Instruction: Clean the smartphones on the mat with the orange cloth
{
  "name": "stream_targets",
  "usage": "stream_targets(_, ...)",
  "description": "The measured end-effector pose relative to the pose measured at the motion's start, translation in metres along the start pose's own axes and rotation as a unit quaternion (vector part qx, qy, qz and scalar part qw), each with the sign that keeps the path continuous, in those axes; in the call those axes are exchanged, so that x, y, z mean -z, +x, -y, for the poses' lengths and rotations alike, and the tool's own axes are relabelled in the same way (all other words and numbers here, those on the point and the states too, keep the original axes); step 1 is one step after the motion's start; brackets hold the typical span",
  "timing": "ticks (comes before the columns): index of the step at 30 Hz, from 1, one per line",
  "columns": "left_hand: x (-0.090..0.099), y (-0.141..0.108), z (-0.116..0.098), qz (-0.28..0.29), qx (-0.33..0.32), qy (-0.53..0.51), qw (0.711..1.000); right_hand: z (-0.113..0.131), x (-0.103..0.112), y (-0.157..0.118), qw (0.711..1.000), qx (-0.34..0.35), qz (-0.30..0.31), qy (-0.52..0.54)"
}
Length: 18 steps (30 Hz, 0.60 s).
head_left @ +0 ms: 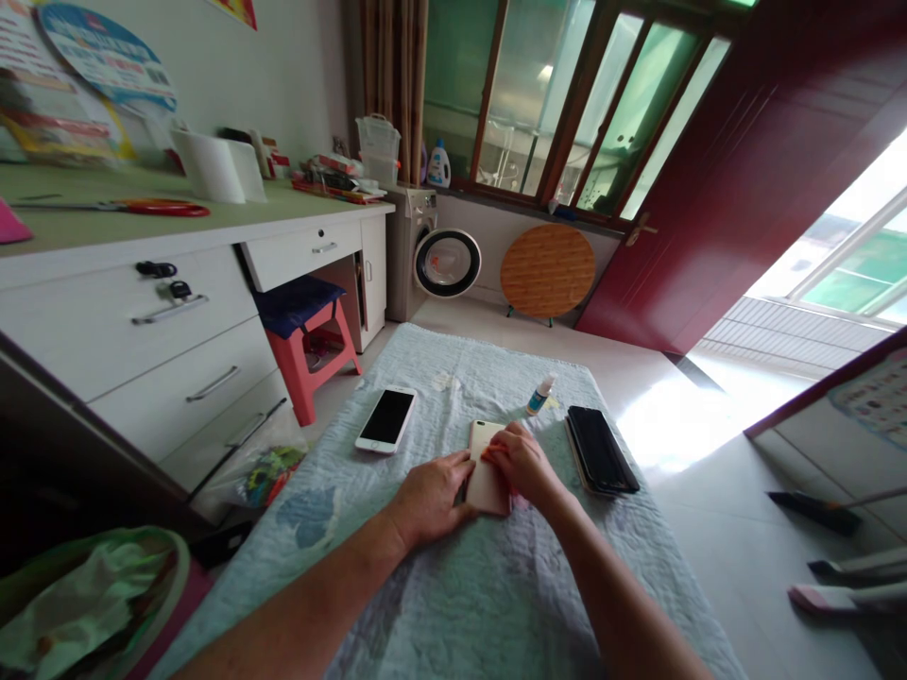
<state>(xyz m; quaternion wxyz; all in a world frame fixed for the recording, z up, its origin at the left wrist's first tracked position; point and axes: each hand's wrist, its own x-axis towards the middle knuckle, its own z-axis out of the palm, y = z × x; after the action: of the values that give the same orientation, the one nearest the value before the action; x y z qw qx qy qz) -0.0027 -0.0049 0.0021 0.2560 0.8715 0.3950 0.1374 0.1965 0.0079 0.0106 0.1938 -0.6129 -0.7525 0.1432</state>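
Observation:
A gold phone lies back side up on the cloth-covered table. My left hand rests against its left edge, fingers along the side. My right hand is closed over the upper right of the phone, pinching a small orange-pink cloth against its back. A white phone with a dark screen lies to the left. Behind my right hand stands a small spray bottle with a blue label. On the right lies a black phone, on top of another flat item.
A white desk with drawers runs along the left, a red stool beside it. A bin stands at the lower left. Farther back are a washing machine, a round wooden board and a red door.

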Motion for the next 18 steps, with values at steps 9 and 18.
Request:
stream_targets(9, 0.002, 0.000, -0.003, 0.000, -0.002, -0.002, 1.000, -0.019, -0.007, 0.042, 0.986, -0.109, -0.039, -0.117)
stream_targets(18, -0.003, 0.001, 0.000, -0.006, 0.003, 0.007, 1.000, -0.015, -0.002, 0.014, 0.980, -0.142, -0.021, -0.136)
